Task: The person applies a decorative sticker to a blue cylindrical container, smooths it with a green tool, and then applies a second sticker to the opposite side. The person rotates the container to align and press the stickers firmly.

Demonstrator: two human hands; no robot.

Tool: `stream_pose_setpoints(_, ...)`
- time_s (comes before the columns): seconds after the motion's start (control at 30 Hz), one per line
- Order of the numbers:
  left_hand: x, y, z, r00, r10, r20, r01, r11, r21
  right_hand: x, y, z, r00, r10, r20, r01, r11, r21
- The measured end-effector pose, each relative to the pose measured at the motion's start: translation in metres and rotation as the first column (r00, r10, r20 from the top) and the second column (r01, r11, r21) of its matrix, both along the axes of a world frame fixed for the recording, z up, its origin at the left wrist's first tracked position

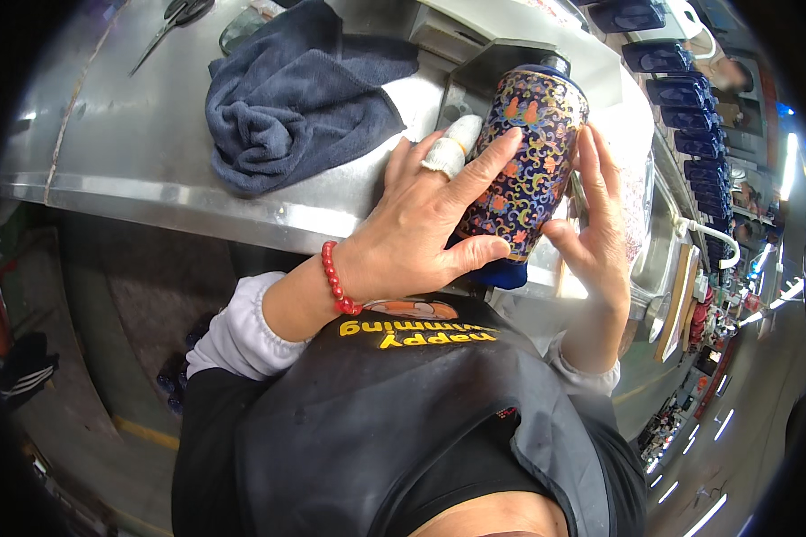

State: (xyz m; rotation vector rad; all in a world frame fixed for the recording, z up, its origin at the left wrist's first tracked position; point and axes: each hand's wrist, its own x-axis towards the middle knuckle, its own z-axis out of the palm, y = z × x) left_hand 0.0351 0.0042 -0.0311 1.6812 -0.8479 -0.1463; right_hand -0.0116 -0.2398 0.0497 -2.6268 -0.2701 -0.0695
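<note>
A dark blue vase (533, 152) with a colourful floral pattern lies tilted in front of me, its dark blue neck end towards my body. My left hand (412, 219) rests against its left side, fingers stretched out, with the index finger and thumb lying along the patterned surface. One finger of that hand wears a white cloth wrap (448, 148), and a red bead bracelet (333, 277) circles the wrist. On the other side, my right hand (595, 233) has its fingers spread and extended at the vase's right edge. What supports the vase underneath is largely hidden.
A crumpled dark blue towel (287, 107) lies on the metal worktable (143, 116) to the left. Scissors (175, 22) rest at the far left. Several blue objects (690, 116) stand in a row at the right, beyond a white curved pipe (712, 237).
</note>
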Motion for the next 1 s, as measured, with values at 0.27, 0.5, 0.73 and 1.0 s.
stream_pose_setpoints(0.27,-0.011,-0.009,0.021,0.914,0.082,0.397,-0.175,0.963,0.206,-0.019,-0.004,-0.023,0.997,-0.082,-0.002,0.078,0.937,0.340)
stream_pose_setpoints(0.5,0.003,-0.005,-0.005,0.953,-0.010,0.302,-0.024,0.994,0.109,-0.033,-0.014,-0.038,0.975,-0.119,0.186,0.050,0.940,0.336)
stream_pose_setpoints(0.73,0.044,-0.007,0.002,0.944,-0.144,0.295,0.116,0.987,0.110,-0.049,-0.010,-0.049,0.941,-0.125,0.316,0.032,0.958,0.285)
stream_pose_setpoints(1.0,0.050,-0.011,0.004,0.913,-0.196,0.357,0.131,0.971,0.197,-0.093,0.019,-0.070,0.963,-0.085,0.257,0.018,0.967,0.254)
